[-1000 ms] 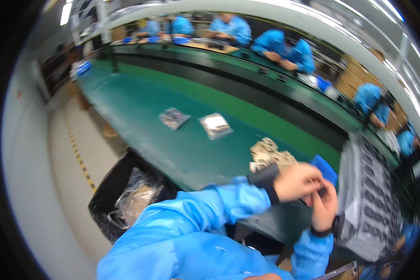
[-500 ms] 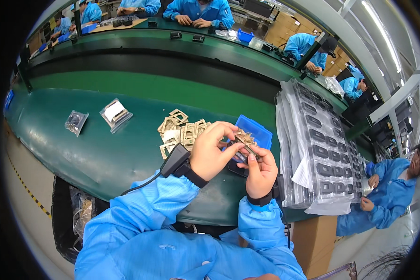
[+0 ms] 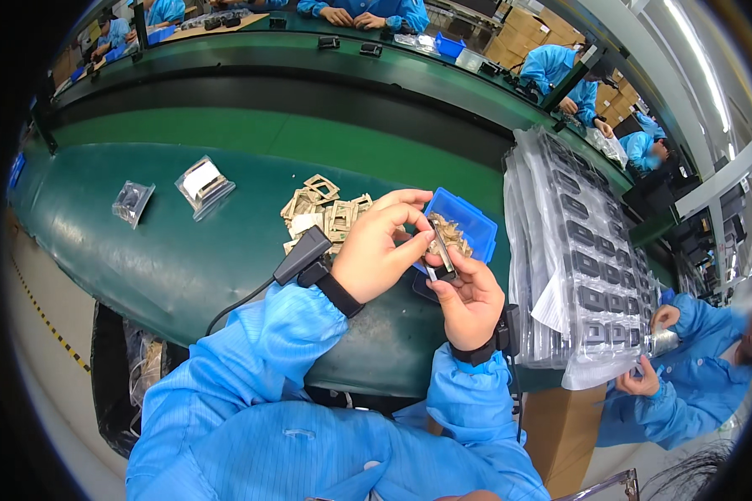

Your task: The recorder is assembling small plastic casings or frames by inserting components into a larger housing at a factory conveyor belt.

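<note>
Between my two hands is a small dark rectangular part (image 3: pixel 444 269) with a pale, shiny edge, tilted steeply. My left hand (image 3: pixel 383 249) pinches its upper end between thumb and fingers. Below and to the right, the thumb and fingers of my right hand (image 3: pixel 470 306) grip its lower end. Right behind the part stands a blue plastic bin (image 3: pixel 478 219) holding small tan pieces (image 3: pixel 453 234). Left of the bin, partly hidden by my left hand, lies a heap of beige rectangular frames (image 3: pixel 319 200). A dark flat object under my hands is mostly covered.
Stacked clear trays with black frame-shaped parts (image 3: pixel 597 271) rise on the right. Two clear bags (image 3: pixel 202 185) (image 3: pixel 132 203) lie on the green table (image 3: pixel 142 275) at left. A co-worker (image 3: pixel 685 367) works beyond the trays, above a cardboard box (image 3: pixel 564 434). Others sit across the far bench.
The held part has turned more upright, showing its pale edge. My right hand has shifted slightly lower and right. The whole view has also moved a little.
</note>
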A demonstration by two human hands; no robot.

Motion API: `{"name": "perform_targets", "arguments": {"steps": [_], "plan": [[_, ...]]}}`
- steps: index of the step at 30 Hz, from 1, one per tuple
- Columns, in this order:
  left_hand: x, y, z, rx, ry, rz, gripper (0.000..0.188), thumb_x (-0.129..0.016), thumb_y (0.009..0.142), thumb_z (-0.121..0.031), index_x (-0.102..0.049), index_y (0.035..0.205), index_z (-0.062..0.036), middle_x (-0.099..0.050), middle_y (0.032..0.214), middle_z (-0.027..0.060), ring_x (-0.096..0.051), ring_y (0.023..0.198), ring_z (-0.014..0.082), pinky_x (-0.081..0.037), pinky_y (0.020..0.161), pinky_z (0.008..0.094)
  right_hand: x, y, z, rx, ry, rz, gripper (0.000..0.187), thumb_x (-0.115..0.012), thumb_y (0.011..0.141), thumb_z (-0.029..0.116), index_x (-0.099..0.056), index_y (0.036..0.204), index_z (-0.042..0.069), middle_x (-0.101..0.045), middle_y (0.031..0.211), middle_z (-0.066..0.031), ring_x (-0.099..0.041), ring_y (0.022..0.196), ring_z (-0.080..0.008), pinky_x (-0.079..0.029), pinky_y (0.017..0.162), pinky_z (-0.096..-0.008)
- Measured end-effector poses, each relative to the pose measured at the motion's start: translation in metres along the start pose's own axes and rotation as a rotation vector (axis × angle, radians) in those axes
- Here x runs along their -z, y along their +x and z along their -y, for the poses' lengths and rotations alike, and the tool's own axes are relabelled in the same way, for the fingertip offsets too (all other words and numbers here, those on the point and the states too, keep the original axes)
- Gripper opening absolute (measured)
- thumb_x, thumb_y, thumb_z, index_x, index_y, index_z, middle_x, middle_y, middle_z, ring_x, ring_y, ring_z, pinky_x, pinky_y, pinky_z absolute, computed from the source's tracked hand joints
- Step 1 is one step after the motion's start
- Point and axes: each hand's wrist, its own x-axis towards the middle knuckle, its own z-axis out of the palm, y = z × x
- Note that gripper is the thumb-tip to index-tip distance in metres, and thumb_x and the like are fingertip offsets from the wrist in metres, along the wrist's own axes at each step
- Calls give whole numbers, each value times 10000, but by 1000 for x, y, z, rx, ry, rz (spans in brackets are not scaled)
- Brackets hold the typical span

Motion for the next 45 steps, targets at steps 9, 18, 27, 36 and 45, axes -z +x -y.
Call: {"name": "perform_targets", "arguments": {"steps": [9,18,27,36,45], "plan": [[-11,-3,15,-360,208,-87,84,-630,877,-44,-566,932,-43,-534,1256,190,-536,1172,315,-421,993,379,1,4,5,-25,-101,-247,372,-634,902,-61,-523,1257,-60,-640,1094,-140,-676,978,-209,-563,805,-280],[-13,-2,30,-413,927,-8,32,-693,758,-65,-679,785,-53,-648,1224,112,-518,1214,360,-400,1036,463,13,12,6,-124,-36,-489,158,-556,1001,127,-557,1119,23,-589,859,-35,-540,652,-74,-436,567,-189],[-19,-8,1,51,-355,146,401,-672,893,-9,-582,1284,-4,-617,1223,115,-590,1135,170,-531,927,314,3,4,6,-187,93,-309,157,-541,1021,191,-549,1076,45,-548,813,-12,-514,645,-69,-424,573,-182],[-18,-11,4,117,-279,141,189,-680,885,19,-703,1072,33,-695,1026,124,-684,930,171,-567,806,274,-3,1,3,-94,68,-238,152,-544,1019,183,-545,1055,35,-560,818,-21,-517,659,-68,-432,596,-192],[-23,-12,9,-23,-70,74,149,-685,887,-37,-723,1025,3,-724,883,97,-690,857,145,-548,731,273,-2,1,4,-123,68,-262,185,-521,1030,213,-545,1052,31,-557,808,-22,-518,640,-66,-417,565,-179]]}}
